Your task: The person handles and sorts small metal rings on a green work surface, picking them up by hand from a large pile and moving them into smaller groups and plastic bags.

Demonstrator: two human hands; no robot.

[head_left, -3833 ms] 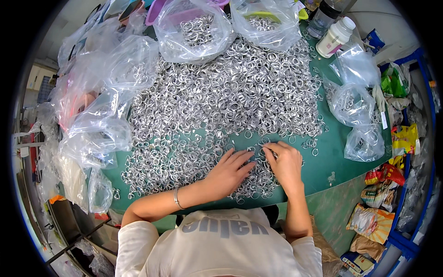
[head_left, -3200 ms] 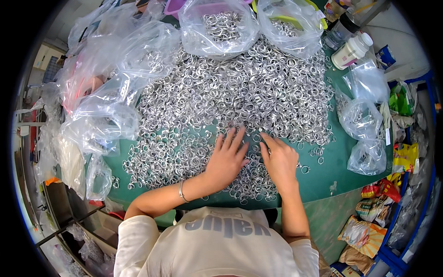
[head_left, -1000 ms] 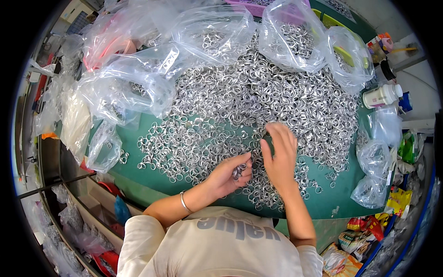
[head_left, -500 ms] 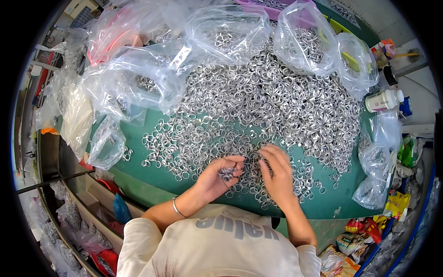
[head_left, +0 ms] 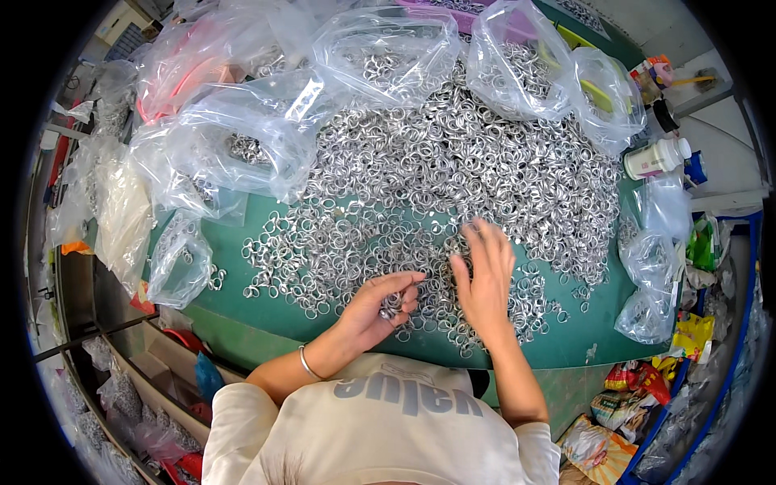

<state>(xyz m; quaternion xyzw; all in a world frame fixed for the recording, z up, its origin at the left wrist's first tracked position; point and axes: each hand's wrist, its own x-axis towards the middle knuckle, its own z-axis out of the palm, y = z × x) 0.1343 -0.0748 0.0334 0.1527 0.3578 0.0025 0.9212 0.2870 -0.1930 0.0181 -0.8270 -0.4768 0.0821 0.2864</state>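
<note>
We see rings [head_left: 453, 178] heaped on the table [head_left: 242, 311], bags [head_left: 242, 145] behind and left, a bottle [head_left: 655, 159] right.

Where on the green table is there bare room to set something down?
Bare green table shows along the near-left edge, between the small clear bag and the left hand, and in a strip on the near right, between the right hand and the clear bags. The pile of metal rings crowds the middle and far side.

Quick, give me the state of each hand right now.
Left hand: fingers curled shut around a small bunch of metal rings.
Right hand: open, fingers spread flat on the pile of rings, gripping nothing.
</note>
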